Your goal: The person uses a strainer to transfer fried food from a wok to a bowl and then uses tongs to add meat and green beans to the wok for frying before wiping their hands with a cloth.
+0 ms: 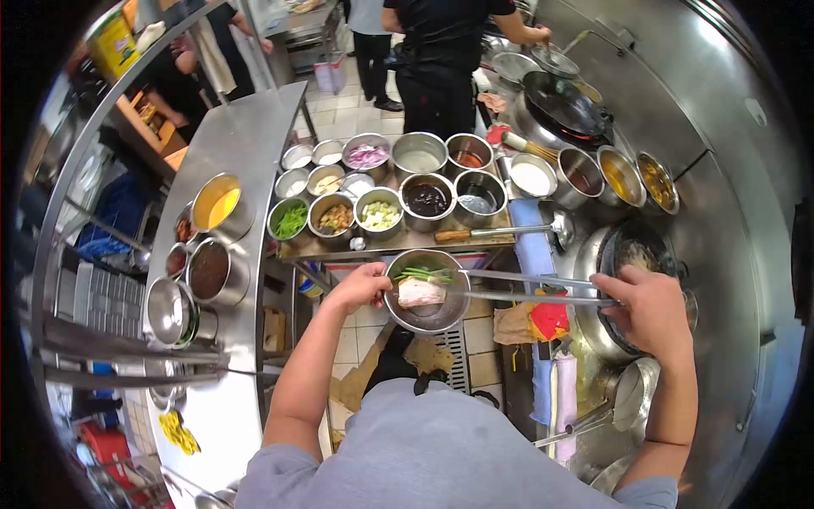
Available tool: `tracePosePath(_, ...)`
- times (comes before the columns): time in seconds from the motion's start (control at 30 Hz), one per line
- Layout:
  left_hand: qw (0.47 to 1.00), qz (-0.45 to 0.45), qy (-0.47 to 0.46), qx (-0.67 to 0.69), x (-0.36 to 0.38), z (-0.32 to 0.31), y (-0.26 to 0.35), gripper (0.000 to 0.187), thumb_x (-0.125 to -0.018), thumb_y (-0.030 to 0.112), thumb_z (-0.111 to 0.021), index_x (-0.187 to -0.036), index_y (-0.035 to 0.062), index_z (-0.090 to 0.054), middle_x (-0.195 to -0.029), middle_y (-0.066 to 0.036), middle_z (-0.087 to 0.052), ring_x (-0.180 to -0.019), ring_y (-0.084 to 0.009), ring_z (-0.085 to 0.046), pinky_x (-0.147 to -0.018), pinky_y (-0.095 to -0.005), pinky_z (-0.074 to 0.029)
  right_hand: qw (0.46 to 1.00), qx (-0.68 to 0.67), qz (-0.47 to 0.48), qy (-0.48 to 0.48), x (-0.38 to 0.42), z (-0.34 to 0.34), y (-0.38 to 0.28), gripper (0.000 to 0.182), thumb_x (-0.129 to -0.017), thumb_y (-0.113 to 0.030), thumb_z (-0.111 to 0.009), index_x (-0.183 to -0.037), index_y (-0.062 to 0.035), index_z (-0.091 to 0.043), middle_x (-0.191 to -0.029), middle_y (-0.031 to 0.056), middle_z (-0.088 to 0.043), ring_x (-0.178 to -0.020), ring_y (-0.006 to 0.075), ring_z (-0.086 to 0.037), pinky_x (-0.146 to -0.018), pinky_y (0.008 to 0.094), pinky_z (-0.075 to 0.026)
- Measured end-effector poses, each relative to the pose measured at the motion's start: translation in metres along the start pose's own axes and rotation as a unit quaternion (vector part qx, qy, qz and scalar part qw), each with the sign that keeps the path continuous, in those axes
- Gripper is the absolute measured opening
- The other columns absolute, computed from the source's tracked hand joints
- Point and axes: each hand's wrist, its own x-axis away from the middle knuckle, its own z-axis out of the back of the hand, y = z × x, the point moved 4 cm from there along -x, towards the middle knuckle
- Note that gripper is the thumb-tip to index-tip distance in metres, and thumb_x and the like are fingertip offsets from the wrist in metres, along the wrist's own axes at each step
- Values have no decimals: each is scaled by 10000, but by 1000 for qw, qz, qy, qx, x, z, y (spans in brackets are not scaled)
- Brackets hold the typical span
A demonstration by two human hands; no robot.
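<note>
My left hand [363, 287] grips the rim of a round metal bowl [454, 312] held in front of me. Inside the bowl lie green scallion pieces [424, 274] and a pale slab that looks like fatty meat [420, 293]. My right hand [642, 305] is closed round long metal tongs [534, 297]; their two arms stay apart and reach left to the bowl's right side. Whether the tips touch the food I cannot make out. Behind and below my right hand, a dark wok [632, 242] stands on the stove, partly hidden by the hand.
Ahead stands a cart with several metal pots, including chopped greens [290, 219], purple onion [366, 155] and dark sauce [426, 198]. A wooden-handled ladle [500, 232] lies along its near edge. A steel counter [229, 280] runs left. A co-worker in black [445, 59] stands ahead near another wok [564, 106].
</note>
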Motion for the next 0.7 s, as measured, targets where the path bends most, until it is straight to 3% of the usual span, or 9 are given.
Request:
tracePosePath(0.13,994,0,-95,-46,-34,-10,28,102,-738,56,-511,-831,88,-540,-634,38,-503,-487,-49,-462,-449,-187,-408,996,35,-72,-32,-11,-3,1,389,-613,-154,-696,-988,-194,-600,-703,40,-513,-647,248,-557,-541,361,-427)
tracePosePath(0.33,984,-6,-167,-66,-81,-23,74,123,-736,45,-513,-851,67,-550,-651,32,-525,-483,-48,-462,-438,-187,-395,977,22,-208,-30,-1,23,10,467,-601,-147,-693,-1052,-202,-583,-717,58,-498,-634,264,-540,-549,374,-420)
tracePosePath(0.53,954,-53,-260,-137,-119,-60,119,106,-740,48,-525,-841,69,-552,-675,28,-541,-541,-55,-488,-479,-194,-414,966,46,-242,-74,-4,28,-11,525,-589,-169,-707,-1090,-182,-550,-756,57,-498,-646,261,-544,-564,369,-432)
tracePosePath(0.7,932,-61,-313,-173,-146,-105,131,85,-728,64,-540,-809,42,-550,-689,-9,-541,-578,-83,-516,-516,-225,-449,945,74,-297,-115,12,13,-15,441,-658,-261,-685,-1070,-188,-545,-782,37,-515,-653,221,-572,-558,335,-446)
